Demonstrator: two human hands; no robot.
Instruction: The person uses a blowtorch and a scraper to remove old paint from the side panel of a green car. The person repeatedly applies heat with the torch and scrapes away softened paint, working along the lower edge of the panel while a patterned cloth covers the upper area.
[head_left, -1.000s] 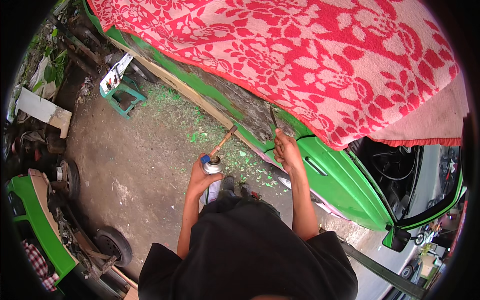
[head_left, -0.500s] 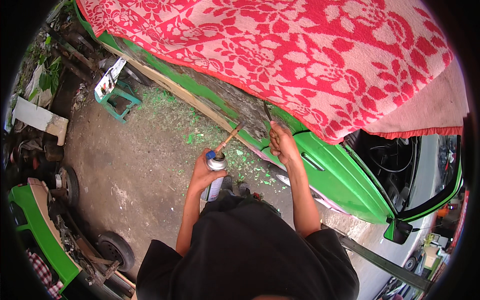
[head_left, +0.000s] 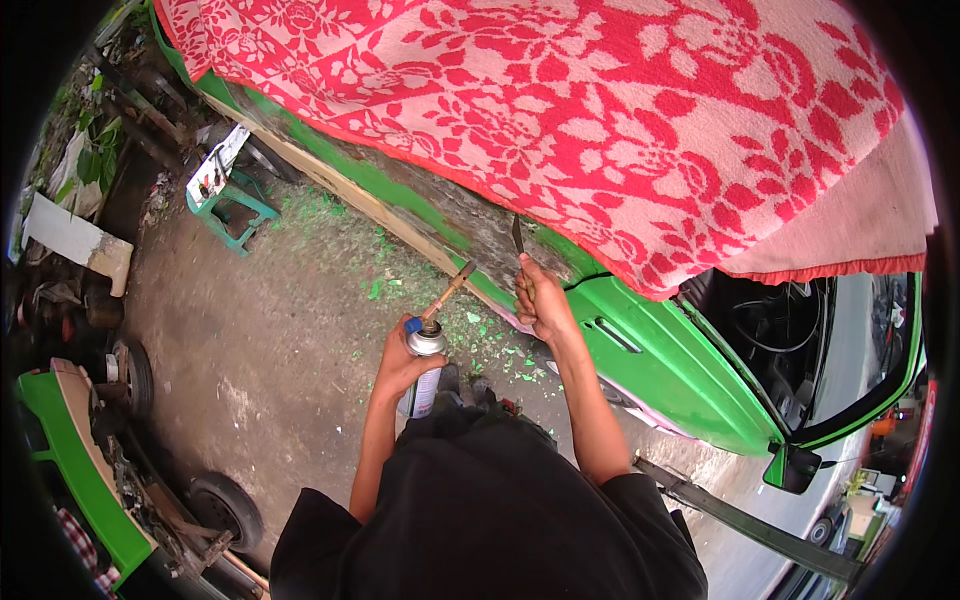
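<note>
My left hand (head_left: 396, 362) is wrapped round a gas canister (head_left: 421, 393) with a blowtorch head (head_left: 449, 291) on top. Its metal nozzle tilts up and right, toward the side of a green car (head_left: 670, 365). No flame can be made out. A thin, dark-bladed scraper (head_left: 518, 234) is gripped in my right hand (head_left: 543, 303), its blade up against or just in front of the partly stripped body panel (head_left: 485, 228); whether it touches I cannot tell. Bare, greyish-brown patches and leftover green paint show on that panel.
A red and pink floral blanket (head_left: 600, 120) covers the car's upper part. Green paint flakes (head_left: 376, 288) litter the ground. A green stool (head_left: 240, 210) with small tools stands at the left. Wheels (head_left: 228, 510) and a green car part (head_left: 90, 480) lie lower left. A side mirror (head_left: 793, 468) juts out at right.
My right hand and the scraper have shifted a little left and down along the panel. My left hand with the blowtorch has moved slightly left and down. Both grips stay the same.
</note>
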